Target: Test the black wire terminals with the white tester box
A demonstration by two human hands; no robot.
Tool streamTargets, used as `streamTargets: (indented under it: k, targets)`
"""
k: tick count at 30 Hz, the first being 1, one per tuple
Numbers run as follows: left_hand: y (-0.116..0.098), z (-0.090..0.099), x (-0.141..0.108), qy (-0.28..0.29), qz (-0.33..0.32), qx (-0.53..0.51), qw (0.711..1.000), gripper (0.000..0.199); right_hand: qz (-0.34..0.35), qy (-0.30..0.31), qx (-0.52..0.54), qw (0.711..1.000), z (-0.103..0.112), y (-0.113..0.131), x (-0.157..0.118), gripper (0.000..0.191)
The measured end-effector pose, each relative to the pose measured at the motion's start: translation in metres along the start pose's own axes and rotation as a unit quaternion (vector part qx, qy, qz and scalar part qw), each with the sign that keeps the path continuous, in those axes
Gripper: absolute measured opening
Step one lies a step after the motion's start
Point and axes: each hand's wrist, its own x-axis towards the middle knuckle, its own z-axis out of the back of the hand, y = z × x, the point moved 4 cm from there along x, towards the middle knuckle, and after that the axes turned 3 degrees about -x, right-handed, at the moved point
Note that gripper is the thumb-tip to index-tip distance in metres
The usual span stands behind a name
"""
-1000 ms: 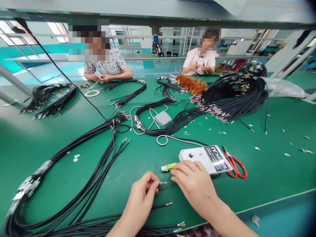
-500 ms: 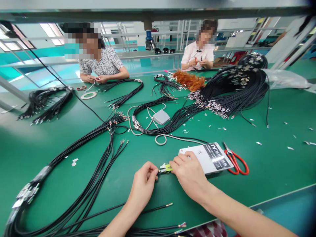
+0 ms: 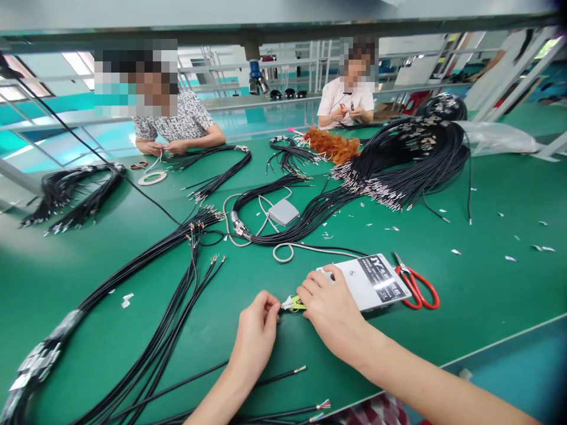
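Yellow-green connector is lying at 3 o'clock from left hand, whose fingers are pinching a wire end while right hand is pressing it on the desk.

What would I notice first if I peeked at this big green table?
Probably the giant heap of black cables with shiny metal tips, piled at the far right of the green table. Next, the bright red scissors lying beside a white box near the front. Right there, the left hand and right hand meet at a tiny yellow-green clip.
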Motion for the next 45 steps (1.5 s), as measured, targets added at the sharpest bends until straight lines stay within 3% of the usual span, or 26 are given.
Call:
streamTargets:
  k: [3, 7, 12, 16, 21, 23, 25, 28, 30, 32, 33, 35, 36, 37, 39, 41, 45]
  targets:
    - [0.001, 0.001, 0.001, 0.007, -0.006, 0.008, 1.000, 0.019, -0.010, -0.066, 0.071, 0.995, 0.019, -0.016, -0.020, 0.024]
    - [0.003, 0.002, 0.000, 0.014, -0.008, 0.003, 1.000, 0.019, -0.096, -0.202, 0.123, 0.967, 0.033, -0.038, -0.072, 0.021]
    - [0.003, 0.004, 0.001, 0.010, -0.013, -0.003, 1.000, 0.019, -0.105, -0.216, 0.110, 0.964, 0.014, -0.027, -0.106, 0.015]
    - [0.004, 0.009, -0.001, -0.002, -0.019, 0.001, 1.000, 0.018, -0.113, -0.263, 0.073, 0.955, 0.005, -0.027, -0.107, 0.014]
    - [0.010, 0.023, -0.002, -0.048, -0.020, -0.003, 0.999, 0.021, -0.102, -0.275, 0.062, 0.954, 0.005, -0.028, -0.108, 0.016]
    - [0.014, 0.048, 0.010, -0.087, -0.016, -0.004, 0.996, 0.023, -0.095, -0.292, 0.075, 0.949, 0.008, -0.021, -0.110, 0.018]
    - [0.016, 0.090, 0.029, -0.160, -0.007, 0.003, 0.987, 0.024, -0.051, -0.300, 0.098, 0.948, 0.009, -0.007, -0.111, 0.021]
    - [0.015, 0.164, 0.054, -0.322, 0.012, 0.039, 0.946, 0.021, 0.017, -0.271, 0.153, 0.950, 0.003, 0.013, -0.110, 0.025]
    - [0.012, 0.187, 0.053, -0.379, 0.012, 0.075, 0.922, 0.026, 0.006, -0.243, 0.199, 0.949, -0.005, 0.019, -0.109, 0.024]
    - [0.008, 0.172, 0.031, -0.372, -0.027, 0.118, 0.920, 0.033, -0.025, -0.225, 0.242, 0.943, -0.012, 0.019, -0.109, 0.023]
    - [0.003, 0.149, 0.015, -0.311, -0.093, 0.179, 0.929, 0.029, -0.038, -0.220, 0.260, 0.939, -0.014, 0.019, -0.109, 0.022]
    - [-0.003, 0.082, -0.025, -0.098, -0.222, 0.226, 0.943, 0.021, -0.050, -0.209, 0.292, 0.932, -0.017, 0.019, -0.110, 0.023]
    - [-0.001, 0.049, -0.045, 0.020, -0.234, 0.231, 0.944, 0.024, -0.058, -0.202, 0.312, 0.927, -0.018, 0.019, -0.110, 0.023]
    - [0.001, 0.022, -0.063, 0.099, -0.228, 0.234, 0.940, 0.024, -0.074, -0.190, 0.338, 0.919, -0.019, 0.020, -0.110, 0.022]
    - [0.004, -0.004, -0.082, 0.138, -0.175, 0.215, 0.951, 0.013, -0.138, -0.148, 0.420, 0.885, -0.022, 0.020, -0.107, 0.017]
    - [0.004, -0.007, -0.085, 0.150, -0.121, 0.141, 0.971, 0.018, -0.230, -0.077, 0.540, 0.806, -0.029, 0.024, -0.102, 0.011]
    - [0.003, 0.011, -0.075, 0.170, -0.057, -0.011, 0.984, 0.019, -0.324, 0.051, 0.769, 0.548, -0.036, 0.045, -0.079, 0.034]
